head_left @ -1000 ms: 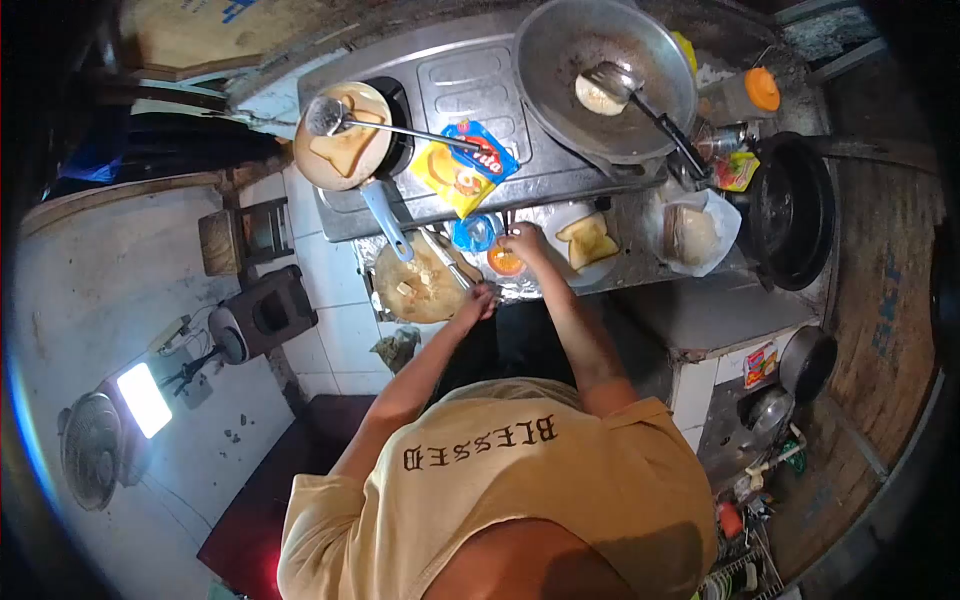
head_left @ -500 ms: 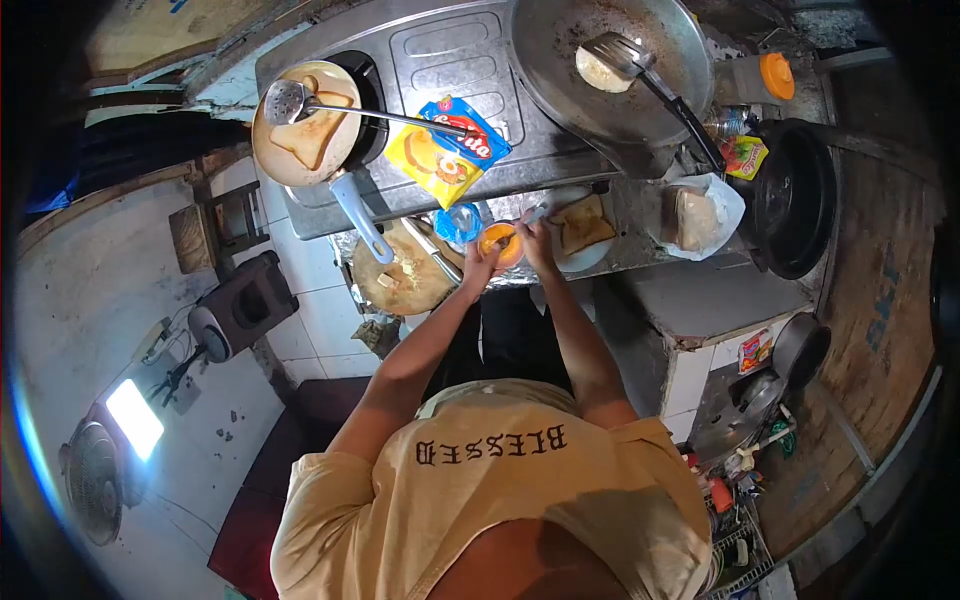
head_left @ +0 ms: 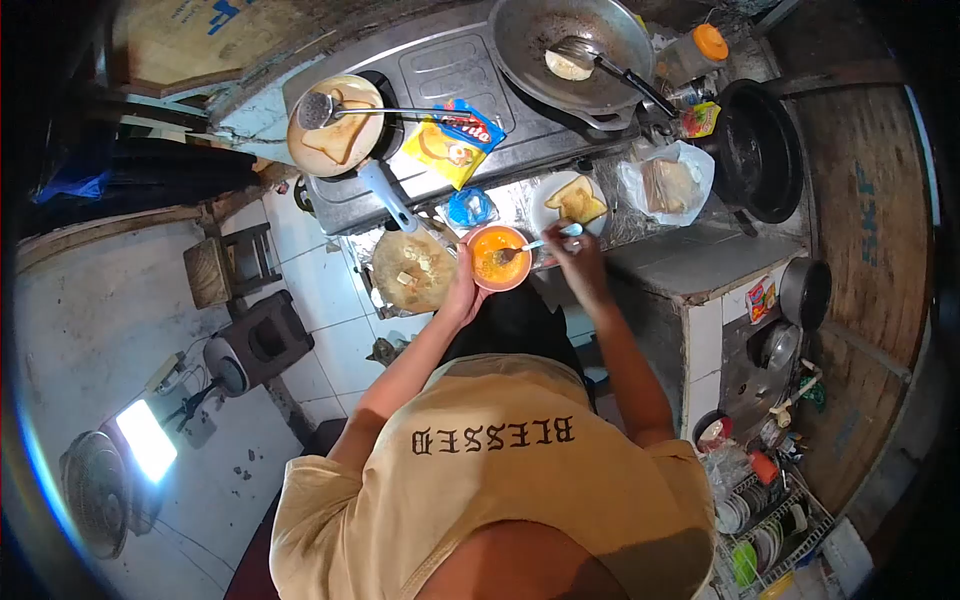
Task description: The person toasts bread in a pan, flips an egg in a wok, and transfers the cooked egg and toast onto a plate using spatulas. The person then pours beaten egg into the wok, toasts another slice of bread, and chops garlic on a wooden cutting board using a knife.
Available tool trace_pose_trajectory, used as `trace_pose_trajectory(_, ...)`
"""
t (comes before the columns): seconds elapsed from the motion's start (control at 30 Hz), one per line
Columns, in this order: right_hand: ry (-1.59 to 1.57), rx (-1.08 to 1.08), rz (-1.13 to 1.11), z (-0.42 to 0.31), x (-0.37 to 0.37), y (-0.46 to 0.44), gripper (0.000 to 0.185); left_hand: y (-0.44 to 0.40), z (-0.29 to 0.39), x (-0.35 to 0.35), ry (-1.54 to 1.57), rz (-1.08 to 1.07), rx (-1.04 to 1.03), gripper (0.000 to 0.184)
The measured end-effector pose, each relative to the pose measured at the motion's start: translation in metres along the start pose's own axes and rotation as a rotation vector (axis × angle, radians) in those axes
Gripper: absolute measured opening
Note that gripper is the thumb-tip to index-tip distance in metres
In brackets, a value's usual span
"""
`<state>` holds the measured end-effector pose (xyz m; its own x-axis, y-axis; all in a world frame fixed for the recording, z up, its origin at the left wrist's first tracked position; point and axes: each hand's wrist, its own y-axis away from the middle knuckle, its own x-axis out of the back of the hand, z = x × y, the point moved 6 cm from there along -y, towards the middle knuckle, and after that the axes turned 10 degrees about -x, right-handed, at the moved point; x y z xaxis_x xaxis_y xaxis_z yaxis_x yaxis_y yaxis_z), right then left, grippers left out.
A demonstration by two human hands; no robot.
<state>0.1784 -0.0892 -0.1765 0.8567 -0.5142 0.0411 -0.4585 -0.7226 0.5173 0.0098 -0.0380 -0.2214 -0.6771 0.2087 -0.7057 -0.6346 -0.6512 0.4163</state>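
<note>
My left hand (head_left: 462, 294) is wrapped around the side of a pink bowl (head_left: 487, 288) of beaten egg (head_left: 490, 243), held up in front of my body. In my right hand (head_left: 582, 262) is a fork (head_left: 536, 244) with a pale handle; its head dips into the egg. Just beyond the bowl, a plate (head_left: 546, 190) carries toasted bread (head_left: 577, 201). Left of the bowl, a round wooden board (head_left: 385, 262) has small pale pieces on it. A knotted blue plastic bag (head_left: 469, 207) sits behind the bowl.
On the stove (head_left: 420, 70) are a pan (head_left: 302, 150) with bread and a skimmer (head_left: 318, 110), a yellow-blue packet (head_left: 445, 150), and a wok (head_left: 520, 50) holding a turner (head_left: 620, 72). Bagged bread (head_left: 670, 187) and a black basin (head_left: 765, 150) stand to the right.
Both hands have drawn back toward my body, bringing the bowl up and closer. My right hand has shifted rightward, and the fork now shows clearly in the egg. The view has tilted.
</note>
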Motion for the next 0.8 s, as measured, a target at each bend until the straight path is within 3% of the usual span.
trace_pose_trajectory(0.03,0.031,-0.003,0.030,-0.024,0.006,0.011,0.010,0.005,0.013,-0.006,-0.078,0.003,-0.024,0.054)
trace_pose_trajectory(0.17,0.257,0.067,-0.214,-0.079,0.004,0.042,0.007,0.013,0.053,-0.024,-0.161,-0.035,-0.123,0.051)
trace_pose_trajectory(0.23,0.837,0.531,-0.101,-0.112,-0.017,0.069,0.012,0.018,0.068,-0.032,-0.291,-0.031,-0.114,0.049)
trace_pose_trajectory(0.27,0.884,0.678,0.033,-0.100,-0.021,0.073,0.018,0.021,0.075,-0.040,-0.284,-0.035,-0.140,0.049)
trace_pose_trajectory(0.3,0.884,0.681,0.037,-0.105,-0.023,0.074,0.018,0.022,0.080,-0.042,-0.285,-0.039,-0.142,0.049)
trace_pose_trajectory(0.4,0.944,0.392,-0.053,-0.120,-0.023,0.060,0.016,0.020,0.086,-0.044,-0.291,-0.084,-0.127,0.055)
trace_pose_trajectory(0.5,0.876,0.388,-0.243,-0.120,-0.032,0.067,0.017,0.018,0.089,-0.046,-0.393,-0.103,-0.171,0.052)
trace_pose_trajectory(0.57,0.862,0.388,-0.169,-0.131,-0.030,0.069,0.018,0.018,0.088,-0.051,-0.344,-0.092,-0.163,0.051)
trace_pose_trajectory(0.7,0.828,0.363,-0.233,-0.122,-0.028,0.061,0.018,0.013,0.085,-0.053,-0.282,-0.080,-0.157,0.051)
trace_pose_trajectory(0.77,0.964,0.327,-0.097,-0.126,-0.025,0.066,0.018,0.008,0.081,-0.049,-0.354,-0.063,-0.222,0.050)
trace_pose_trajectory(0.8,0.881,0.373,-0.247,-0.118,-0.033,0.064,0.017,0.011,0.081,-0.051,-0.351,-0.030,-0.189,0.049)
